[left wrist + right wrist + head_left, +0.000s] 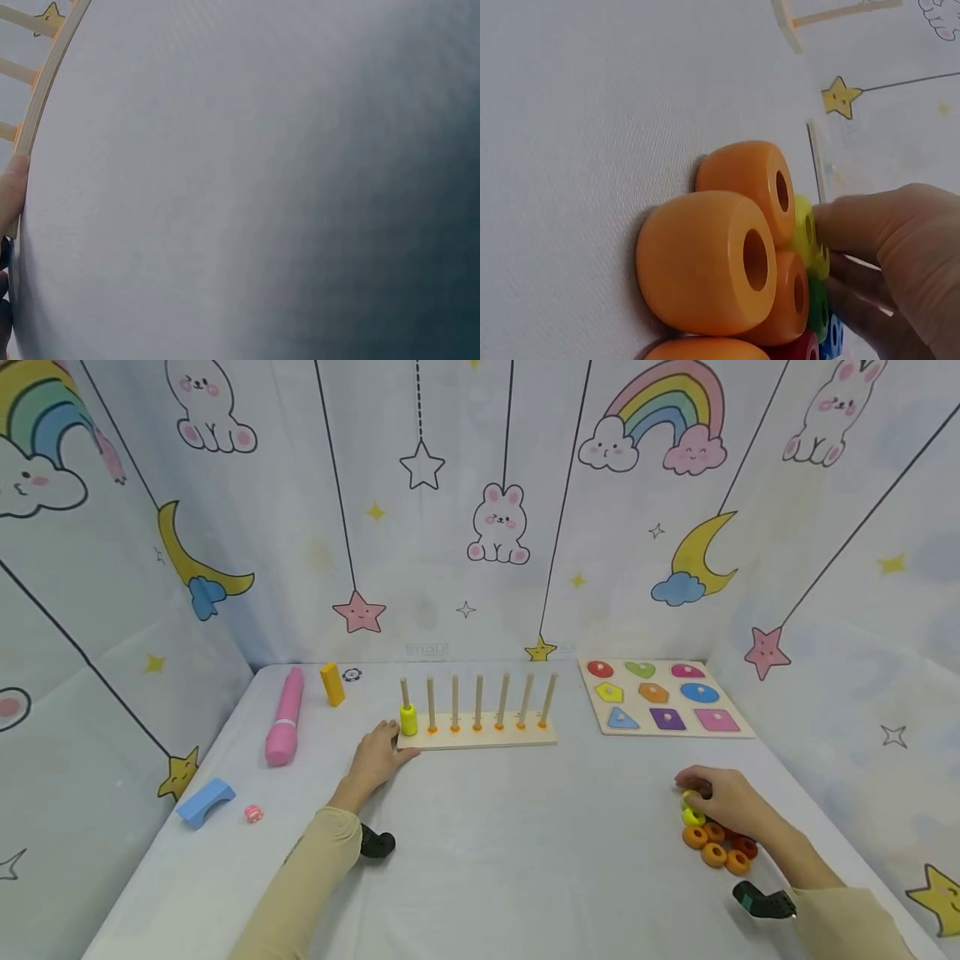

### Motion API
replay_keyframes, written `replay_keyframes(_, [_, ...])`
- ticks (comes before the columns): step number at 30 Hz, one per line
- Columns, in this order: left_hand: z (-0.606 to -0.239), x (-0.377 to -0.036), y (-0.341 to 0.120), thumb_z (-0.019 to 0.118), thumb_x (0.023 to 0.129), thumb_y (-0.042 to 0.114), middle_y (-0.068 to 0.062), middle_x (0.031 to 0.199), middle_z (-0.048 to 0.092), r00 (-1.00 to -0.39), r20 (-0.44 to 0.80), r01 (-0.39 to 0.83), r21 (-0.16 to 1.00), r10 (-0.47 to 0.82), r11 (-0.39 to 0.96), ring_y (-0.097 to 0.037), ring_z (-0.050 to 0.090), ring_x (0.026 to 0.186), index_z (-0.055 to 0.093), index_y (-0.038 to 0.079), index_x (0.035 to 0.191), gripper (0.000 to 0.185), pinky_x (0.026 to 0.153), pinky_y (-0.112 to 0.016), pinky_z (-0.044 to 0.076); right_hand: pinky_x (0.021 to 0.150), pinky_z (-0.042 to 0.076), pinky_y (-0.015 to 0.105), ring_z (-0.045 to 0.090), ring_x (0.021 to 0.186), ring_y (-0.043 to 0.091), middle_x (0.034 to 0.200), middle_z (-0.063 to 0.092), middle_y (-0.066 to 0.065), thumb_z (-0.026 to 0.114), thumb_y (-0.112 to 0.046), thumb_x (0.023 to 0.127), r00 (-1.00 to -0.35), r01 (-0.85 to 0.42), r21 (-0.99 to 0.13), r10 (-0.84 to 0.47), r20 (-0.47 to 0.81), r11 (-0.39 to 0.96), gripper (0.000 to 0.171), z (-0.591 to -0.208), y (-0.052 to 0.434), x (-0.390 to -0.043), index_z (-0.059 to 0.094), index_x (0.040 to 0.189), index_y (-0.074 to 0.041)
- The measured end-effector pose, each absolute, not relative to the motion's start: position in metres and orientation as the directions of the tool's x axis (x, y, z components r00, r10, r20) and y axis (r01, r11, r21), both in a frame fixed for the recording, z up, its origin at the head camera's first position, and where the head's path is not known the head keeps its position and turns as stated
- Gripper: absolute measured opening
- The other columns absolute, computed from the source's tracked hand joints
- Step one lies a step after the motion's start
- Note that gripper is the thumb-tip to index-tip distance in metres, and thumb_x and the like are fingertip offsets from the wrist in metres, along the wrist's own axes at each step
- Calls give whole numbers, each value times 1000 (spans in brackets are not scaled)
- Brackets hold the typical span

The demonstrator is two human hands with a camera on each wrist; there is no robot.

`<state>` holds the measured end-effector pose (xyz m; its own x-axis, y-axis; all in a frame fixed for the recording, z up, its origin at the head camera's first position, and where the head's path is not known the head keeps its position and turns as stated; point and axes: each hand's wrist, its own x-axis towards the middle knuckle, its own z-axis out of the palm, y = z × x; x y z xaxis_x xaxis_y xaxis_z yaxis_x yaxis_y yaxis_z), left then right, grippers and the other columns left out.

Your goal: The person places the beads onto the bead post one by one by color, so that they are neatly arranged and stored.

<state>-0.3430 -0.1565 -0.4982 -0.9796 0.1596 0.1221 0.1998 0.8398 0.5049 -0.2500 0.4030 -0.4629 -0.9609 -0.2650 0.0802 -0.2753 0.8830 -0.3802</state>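
At the left end of the wooden peg board, my left hand grips its edge, with the thumb along the front side. Yellow beads sit on the leftmost peg, and the other pegs are bare. My right hand is over a cluster of loose beads, thumb and fingers bent round a yellow bead at its far side. Another yellow bead lies just nearer. Orange beads fill the near part, with red, green and blue ones partly hidden under the hand.
A shape puzzle board lies at the back right. Along the left are a pink cylindrical object, a yellow block, a blue arched block and a small pink ball. Printed cloth walls enclose the white table.
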Motion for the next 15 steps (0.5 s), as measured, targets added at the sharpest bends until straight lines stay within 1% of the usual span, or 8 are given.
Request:
replay_keyframes(3, [-498,-344,-156,68,87,37,-27,140,41,-981,115,193,506,156,840,-43,32,132,43,-10,135,71,109,-55,27,77,57,32,62,85,18,97,68,3,70,-6,83,-962,-274,-368,-256,97,889,25,-464,401,-249,66,107,-5])
replay_keyframes(7, [-496,-343,-155,69,86,36,-27,139,41,-981,115,192,504,155,842,-44,32,131,44,-10,134,71,109,-55,27,79,56,42,63,85,21,96,69,6,72,-8,83,-960,-278,-357,-242,142,892,25,-464,397,-247,66,107,-2])
replay_keyframes(11, [-494,-341,-155,70,86,35,-29,138,42,-980,127,198,497,155,845,-46,34,130,45,-10,134,70,108,-56,29,82,54,47,62,86,24,97,69,8,72,-9,83,-960,-273,-340,-229,164,900,23,-466,392,-246,67,105,-1])
replay_keyframes(15, [-495,-341,-154,70,85,35,-29,138,42,-979,130,202,499,158,843,-46,34,129,45,-10,133,70,108,-55,28,82,54,48,62,87,25,97,69,9,71,-10,85,-963,-259,-339,-214,163,905,21,-467,387,-247,69,104,-3])
